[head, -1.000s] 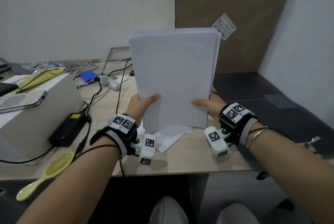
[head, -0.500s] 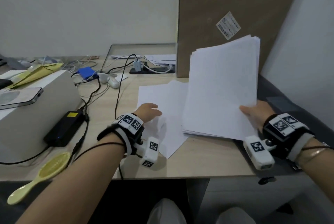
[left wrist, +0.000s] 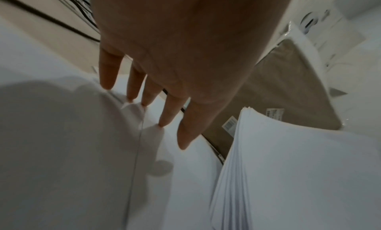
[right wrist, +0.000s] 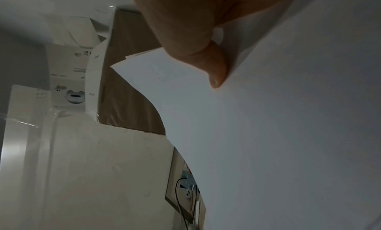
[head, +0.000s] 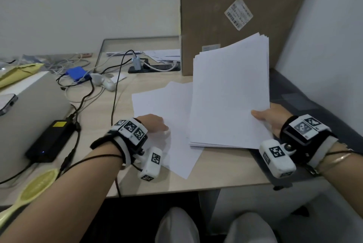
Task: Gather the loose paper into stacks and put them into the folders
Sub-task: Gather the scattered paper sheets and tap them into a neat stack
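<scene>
My right hand [head: 269, 117] grips a thick stack of white paper [head: 229, 93] by its right edge, thumb on top, and holds it tilted up over the desk's right side. The right wrist view shows the thumb [right wrist: 216, 67] pressing on the stack of white paper [right wrist: 288, 135]. A few loose white sheets [head: 163, 109] lie flat on the desk, left of the stack. My left hand [head: 155, 125] rests on them with straight, spread fingers [left wrist: 134, 86] whose tips touch the loose sheets [left wrist: 82, 152]. The held stack [left wrist: 299, 176] sits just to the hand's right.
A tall brown cardboard box [head: 235, 7] stands behind the stack. A power strip [head: 155, 67], cables, a blue device [head: 76, 73] and a black power brick [head: 51, 140] lie at the left. A grey machine [head: 29, 109] and a yellow brush [head: 35, 189] are at the far left.
One second ago both hands held the stack upright. The left hand let go and dropped onto the loose sheets, while the right hand carried the stack to the right.
</scene>
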`<state>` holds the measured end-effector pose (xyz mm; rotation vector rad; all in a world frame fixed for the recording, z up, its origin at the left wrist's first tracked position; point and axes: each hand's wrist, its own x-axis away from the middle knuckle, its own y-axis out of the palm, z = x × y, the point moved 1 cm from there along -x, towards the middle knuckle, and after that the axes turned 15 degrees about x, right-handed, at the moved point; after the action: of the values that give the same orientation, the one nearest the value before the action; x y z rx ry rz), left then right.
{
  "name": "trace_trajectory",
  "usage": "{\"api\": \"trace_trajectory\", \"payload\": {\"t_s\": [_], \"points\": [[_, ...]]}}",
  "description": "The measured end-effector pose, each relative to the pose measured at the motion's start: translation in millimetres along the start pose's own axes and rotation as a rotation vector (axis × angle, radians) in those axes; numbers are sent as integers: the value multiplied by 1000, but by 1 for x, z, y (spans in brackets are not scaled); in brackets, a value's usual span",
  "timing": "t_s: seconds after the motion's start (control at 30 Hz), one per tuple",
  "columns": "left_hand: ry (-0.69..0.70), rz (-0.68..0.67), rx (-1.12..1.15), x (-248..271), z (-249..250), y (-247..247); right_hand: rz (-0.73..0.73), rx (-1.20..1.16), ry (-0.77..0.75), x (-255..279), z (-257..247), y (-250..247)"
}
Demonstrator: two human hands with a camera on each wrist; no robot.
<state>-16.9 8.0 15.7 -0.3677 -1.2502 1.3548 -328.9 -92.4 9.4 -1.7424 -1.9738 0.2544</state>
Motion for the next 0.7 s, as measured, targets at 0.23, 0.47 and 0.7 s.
{"api": "trace_trajectory", "payload": {"t_s": [0.23, 0.47, 0.7], "points": [[-41, -43, 140, 48, -18, -1, -118, -12, 18, 18, 7, 5], [-39, 247, 484, 40, -35, -9, -233, 67, 76, 34, 4, 9], [-158, 400, 462, -5, -58, -19, -221, 187, 121, 19, 16, 10]]}}
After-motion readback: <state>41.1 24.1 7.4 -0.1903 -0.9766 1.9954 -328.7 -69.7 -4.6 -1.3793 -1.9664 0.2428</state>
